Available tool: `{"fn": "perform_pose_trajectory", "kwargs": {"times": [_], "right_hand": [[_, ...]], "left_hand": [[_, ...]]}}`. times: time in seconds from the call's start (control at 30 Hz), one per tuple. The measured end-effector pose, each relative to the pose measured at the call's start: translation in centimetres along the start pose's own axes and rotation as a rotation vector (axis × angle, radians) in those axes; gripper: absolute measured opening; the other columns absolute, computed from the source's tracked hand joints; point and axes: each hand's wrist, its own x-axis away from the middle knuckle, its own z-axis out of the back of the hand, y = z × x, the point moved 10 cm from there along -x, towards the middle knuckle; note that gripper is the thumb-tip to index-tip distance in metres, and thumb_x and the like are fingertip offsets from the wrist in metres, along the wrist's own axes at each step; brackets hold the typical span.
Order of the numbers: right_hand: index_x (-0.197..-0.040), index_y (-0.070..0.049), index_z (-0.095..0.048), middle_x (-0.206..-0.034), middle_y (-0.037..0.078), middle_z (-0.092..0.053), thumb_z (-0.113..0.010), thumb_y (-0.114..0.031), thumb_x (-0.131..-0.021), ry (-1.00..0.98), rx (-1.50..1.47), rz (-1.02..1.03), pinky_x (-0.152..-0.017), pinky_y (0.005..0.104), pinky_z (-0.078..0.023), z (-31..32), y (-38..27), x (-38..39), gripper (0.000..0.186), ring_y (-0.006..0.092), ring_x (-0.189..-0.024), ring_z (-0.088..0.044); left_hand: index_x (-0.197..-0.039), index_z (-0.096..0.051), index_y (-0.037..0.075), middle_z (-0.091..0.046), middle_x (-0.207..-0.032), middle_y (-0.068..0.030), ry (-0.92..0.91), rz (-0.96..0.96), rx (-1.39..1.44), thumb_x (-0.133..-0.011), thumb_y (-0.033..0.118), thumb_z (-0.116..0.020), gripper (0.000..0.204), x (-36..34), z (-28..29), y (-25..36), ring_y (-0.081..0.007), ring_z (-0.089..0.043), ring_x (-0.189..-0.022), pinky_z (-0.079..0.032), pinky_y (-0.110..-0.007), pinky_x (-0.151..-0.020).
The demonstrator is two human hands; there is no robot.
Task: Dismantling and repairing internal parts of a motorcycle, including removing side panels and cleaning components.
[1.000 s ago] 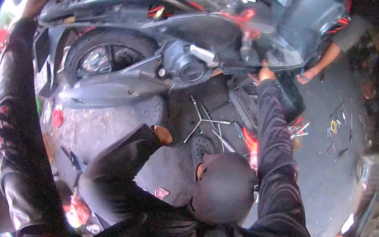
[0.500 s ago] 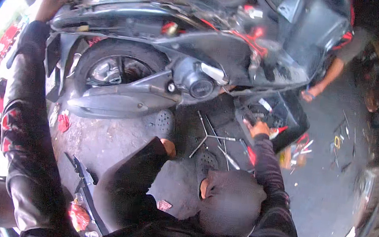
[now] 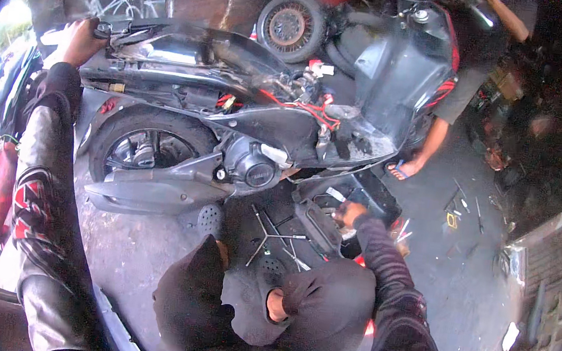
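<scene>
Left hand closed on the scooter tail, the right hand, hold unclear, now shifts work from bodywork to black tray

We get strong daylight from the left, where the outdoor strip is blown out to white, while the far right sinks into grainy near-black. Glare streaks the glossy upper panels of the motorcycle, and a pale sheen runs along the left sleeve. We find the floor dimly and evenly grey, darker beneath the machine. Fine detail looks soft and smeary; fisheye curvature bends the margins, and black vignetting swallows our corners.
</scene>
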Motion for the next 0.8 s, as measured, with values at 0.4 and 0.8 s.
{"fn": "perform_pose_trajectory", "kwargs": {"times": [0.4, 0.8], "right_hand": [[-0.13, -0.001, -0.05, -0.124, 0.028, -0.054, -0.061, -0.064, -0.076, 0.05, 0.248, -0.128, -0.1, 0.0426, -0.041, 13.4, -3.6, -1.8, 0.084, 0.0395, -0.116, -0.053], [-0.129, 0.0, -0.049, -0.129, 0.024, -0.048, -0.051, -0.058, -0.087, 1.067, -0.264, 0.284, -0.103, 0.0457, -0.036, 25.2, -15.9, -2.1, 0.071, 0.038, -0.122, -0.045]], "left_hand": [[-0.097, -0.066, 0.003, -0.065, -0.097, -0.0188, 0.067, 0.026, -0.065, -0.065, 0.031, -0.076, 0.044, 0.2, -0.6, 0.8, -0.0356, -0.059, -0.098, -0.043, -0.043, -0.088], [-0.086, -0.068, 0.002, -0.066, -0.087, -0.0218, 0.017, 0.032, 0.017, -0.065, 0.027, -0.068, 0.033, -0.4, 0.1, 1.9, -0.0371, -0.063, -0.086, -0.047, -0.043, -0.082]]}}
